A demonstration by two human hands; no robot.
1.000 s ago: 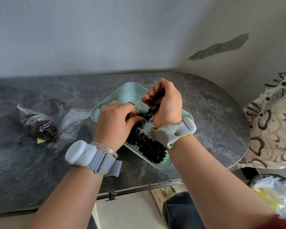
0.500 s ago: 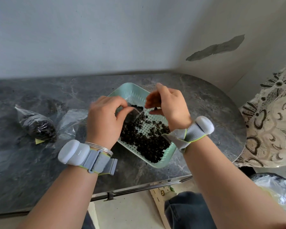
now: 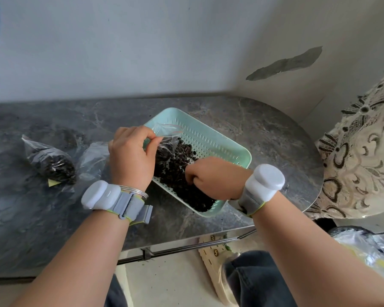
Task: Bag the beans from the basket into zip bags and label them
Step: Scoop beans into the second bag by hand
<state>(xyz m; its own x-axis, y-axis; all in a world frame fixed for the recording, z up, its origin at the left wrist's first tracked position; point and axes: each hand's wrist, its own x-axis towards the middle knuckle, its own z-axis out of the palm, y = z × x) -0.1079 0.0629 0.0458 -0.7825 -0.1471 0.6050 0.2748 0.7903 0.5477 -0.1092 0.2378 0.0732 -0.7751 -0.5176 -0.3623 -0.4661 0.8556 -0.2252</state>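
Marble counter (image 3: 264, 129): left hand (image 3: 131, 156) pinches zip bag (image 3: 164, 138); right hand (image 3: 211, 173) curls around beans (image 3: 177, 171) in basket (image 3: 242, 151); likely risk: sagging mouth spills.

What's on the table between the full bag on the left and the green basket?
An empty-looking clear bag lies there, between the full bag and the basket, partly hidden by the left hand, in the head view.

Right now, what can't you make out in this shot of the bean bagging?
Head view:
Fingertips of the right hand, buried in the beans: handful unclear.
Zip bag fill level, behind the left hand.
Yellow label writing, mostly under the filled bag.
Clear plastic bag, cut by the right edge.
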